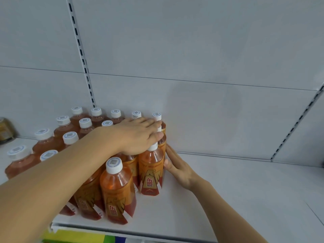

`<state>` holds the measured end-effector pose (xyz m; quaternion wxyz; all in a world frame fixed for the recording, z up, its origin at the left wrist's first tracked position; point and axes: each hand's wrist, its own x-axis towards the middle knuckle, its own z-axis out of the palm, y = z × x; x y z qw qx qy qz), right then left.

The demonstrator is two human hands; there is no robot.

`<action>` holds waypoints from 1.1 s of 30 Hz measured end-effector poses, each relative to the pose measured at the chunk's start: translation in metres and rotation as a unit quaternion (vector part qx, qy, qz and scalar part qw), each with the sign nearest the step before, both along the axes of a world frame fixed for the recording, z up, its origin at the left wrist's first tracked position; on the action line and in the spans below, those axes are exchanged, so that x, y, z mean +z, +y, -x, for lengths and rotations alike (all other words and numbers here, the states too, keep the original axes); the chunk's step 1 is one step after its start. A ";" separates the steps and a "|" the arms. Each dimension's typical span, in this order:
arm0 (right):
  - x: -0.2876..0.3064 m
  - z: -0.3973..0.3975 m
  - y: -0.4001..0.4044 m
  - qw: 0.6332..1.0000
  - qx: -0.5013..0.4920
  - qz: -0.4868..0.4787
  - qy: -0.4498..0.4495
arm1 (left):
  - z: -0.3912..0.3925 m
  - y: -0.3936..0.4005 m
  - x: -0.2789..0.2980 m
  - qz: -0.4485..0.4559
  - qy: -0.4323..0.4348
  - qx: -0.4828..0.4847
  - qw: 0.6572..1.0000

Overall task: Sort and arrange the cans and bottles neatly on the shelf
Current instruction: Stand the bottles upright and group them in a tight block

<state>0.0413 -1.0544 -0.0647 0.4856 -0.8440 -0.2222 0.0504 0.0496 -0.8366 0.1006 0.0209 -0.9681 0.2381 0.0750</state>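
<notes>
My left hand (138,135) lies flat, fingers together, on the caps of the orange bottles (150,170) grouped on the white shelf (228,199). My right hand (177,165), fingers straight and together, presses the bottles' right side. Gold can (6,129) far left of the bottles.

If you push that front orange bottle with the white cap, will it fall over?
Probably not easily: the front orange bottle looks full, so likely heavy and steady. It is tall and narrow, so a push near its white cap might tip it. Its glossy label could feel slippery.
</notes>
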 end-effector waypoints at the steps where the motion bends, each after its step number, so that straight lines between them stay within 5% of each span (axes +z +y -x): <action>1: 0.000 -0.001 -0.003 1.000 -0.004 0.004 0.000 | 0.000 0.000 0.001 0.003 0.001 0.002 1.000; 20: 0.011 -0.006 -0.016 0.992 -0.013 0.115 -0.057 | 0.000 -0.001 0.001 0.025 -0.014 0.018 0.999; 33: 0.097 0.075 0.027 0.910 -0.174 0.172 -0.336 | 0.053 0.084 0.028 0.085 -0.111 -0.054 0.989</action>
